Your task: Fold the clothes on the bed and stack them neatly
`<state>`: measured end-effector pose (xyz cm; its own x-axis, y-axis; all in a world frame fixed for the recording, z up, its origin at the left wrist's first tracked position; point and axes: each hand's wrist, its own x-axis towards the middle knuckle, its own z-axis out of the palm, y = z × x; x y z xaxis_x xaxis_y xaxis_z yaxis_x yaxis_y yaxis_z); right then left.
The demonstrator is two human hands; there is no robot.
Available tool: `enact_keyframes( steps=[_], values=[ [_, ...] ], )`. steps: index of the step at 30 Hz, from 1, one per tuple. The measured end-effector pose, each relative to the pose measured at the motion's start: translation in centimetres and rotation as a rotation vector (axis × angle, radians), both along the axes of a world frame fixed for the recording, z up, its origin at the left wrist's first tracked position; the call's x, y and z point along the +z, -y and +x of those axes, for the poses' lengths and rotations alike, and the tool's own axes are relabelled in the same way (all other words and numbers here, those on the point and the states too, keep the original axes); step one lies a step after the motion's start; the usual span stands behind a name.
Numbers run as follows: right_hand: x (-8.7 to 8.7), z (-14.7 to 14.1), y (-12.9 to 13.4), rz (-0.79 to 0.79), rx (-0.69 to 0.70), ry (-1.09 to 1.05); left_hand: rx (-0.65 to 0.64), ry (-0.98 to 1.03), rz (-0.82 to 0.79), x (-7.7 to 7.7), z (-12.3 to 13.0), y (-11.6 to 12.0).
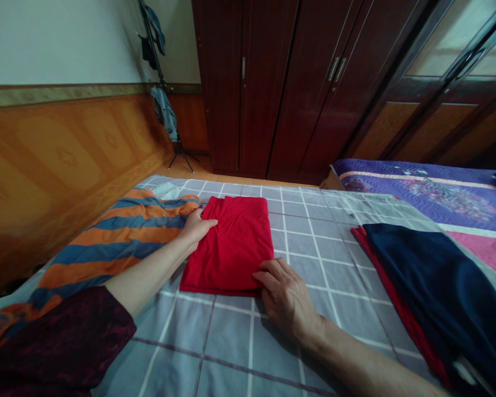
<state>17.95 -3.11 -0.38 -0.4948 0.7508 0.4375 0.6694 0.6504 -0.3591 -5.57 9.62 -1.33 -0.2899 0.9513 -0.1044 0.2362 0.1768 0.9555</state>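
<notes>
A red piece of cloth (235, 242), folded into a flat rectangle, lies on the grey checked bed sheet (314, 259). My left hand (197, 226) grips its left edge, thumb on top and the other fingers mostly hidden under the fabric. At the near right corner, my right hand (283, 292) pinches the cloth between thumb and curled fingers. To the left of the cloth lies an orange and blue striped fabric (119, 242), loosely spread and rumpled. On the right, a dark navy folded cloth (442, 281) rests on top of another red one (397, 300).
Beyond the bed stand a dark red wardrobe (268, 94) and a coat rack (159, 71) with a cap and clothing on it. A second bed with a purple patterned cover (397, 173) is at the right. An orange panelled wall (62, 160) runs along the left.
</notes>
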Motion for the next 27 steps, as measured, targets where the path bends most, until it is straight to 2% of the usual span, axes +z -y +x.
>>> enact_keyframes(
  steps=[6, 14, 20, 23, 27],
  values=[
    [0.3, 0.1, 0.1, -0.05, -0.022, 0.066, -0.031, -0.177, 0.005, 0.3, -0.1, 0.0],
    [3.0, 0.0, 0.5, -0.145, -0.234, 0.43, -0.109, -0.495, -0.008, 2.0, -0.8, 0.7],
    [3.3, 0.2, 0.4, -0.248, -0.247, 0.553, -0.314, -0.868, -0.033, 3.4, -1.0, 2.5],
    [3.2, 0.2, 0.5, -0.226, -0.207, 0.562, -0.359, -0.838, -0.086, 4.0, -0.9, 3.1],
    [3.1, 0.2, 0.5, -0.206, -0.192, 0.573, -0.367, -0.631, -0.071, 4.6, -1.5, 3.7]
  ],
)
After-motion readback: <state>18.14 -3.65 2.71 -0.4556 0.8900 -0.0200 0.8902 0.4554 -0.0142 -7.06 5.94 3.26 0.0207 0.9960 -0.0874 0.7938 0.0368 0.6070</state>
